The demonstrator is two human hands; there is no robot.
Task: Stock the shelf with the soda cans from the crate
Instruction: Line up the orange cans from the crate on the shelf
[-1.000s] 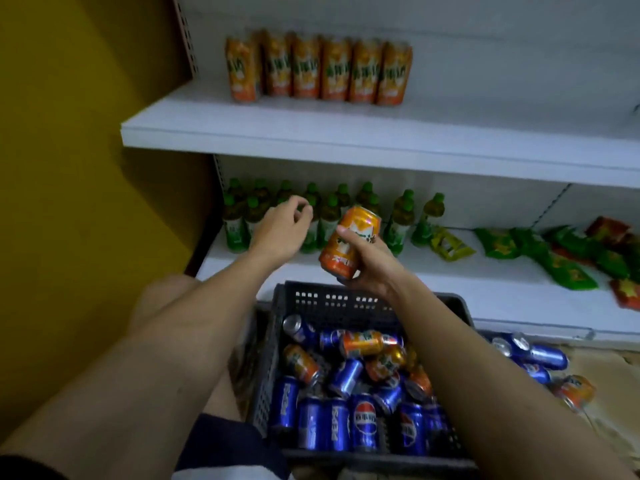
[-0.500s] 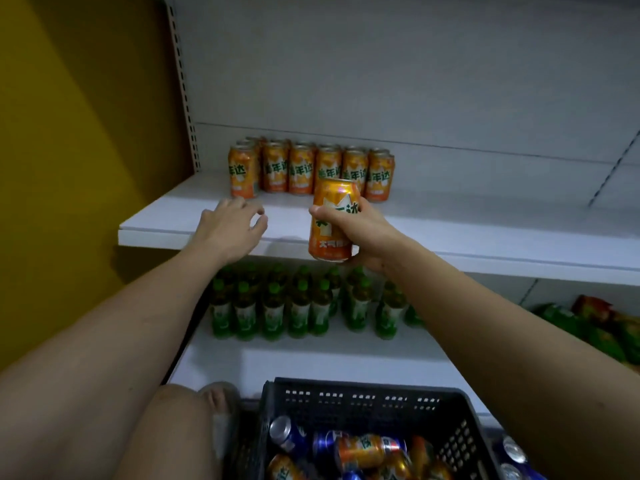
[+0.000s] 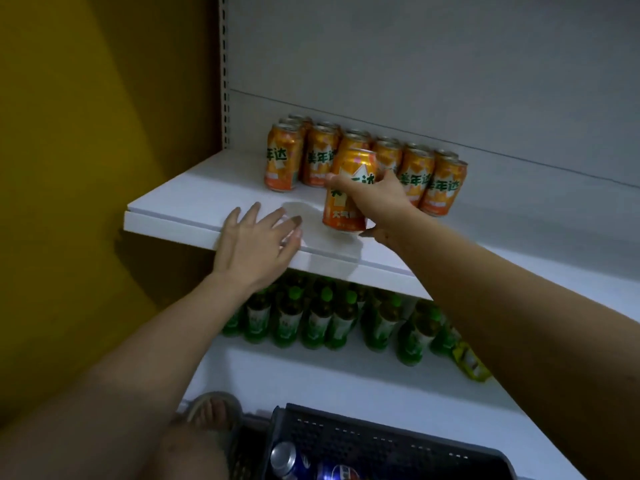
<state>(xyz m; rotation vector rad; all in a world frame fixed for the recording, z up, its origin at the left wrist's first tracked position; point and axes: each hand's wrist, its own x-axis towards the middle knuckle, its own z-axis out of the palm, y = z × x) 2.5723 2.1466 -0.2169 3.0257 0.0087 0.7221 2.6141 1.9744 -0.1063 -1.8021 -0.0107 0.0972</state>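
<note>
My right hand grips an orange soda can upright, low over the white upper shelf, just in front of a row of several matching orange cans. Whether the can's base touches the shelf I cannot tell. My left hand lies flat with spread fingers on the shelf's front edge, left of the can, holding nothing. The dark plastic crate sits at the bottom of the view, with blue cans showing inside it.
Green-capped bottles stand in rows on the lower shelf, with a yellow snack packet at their right. A yellow wall closes the left side. My knee and sandalled foot are beside the crate.
My right hand has carried the orange can up from above the crate and forward onto the upper shelf by the row. My left hand has risen and flattened on the shelf edge.
</note>
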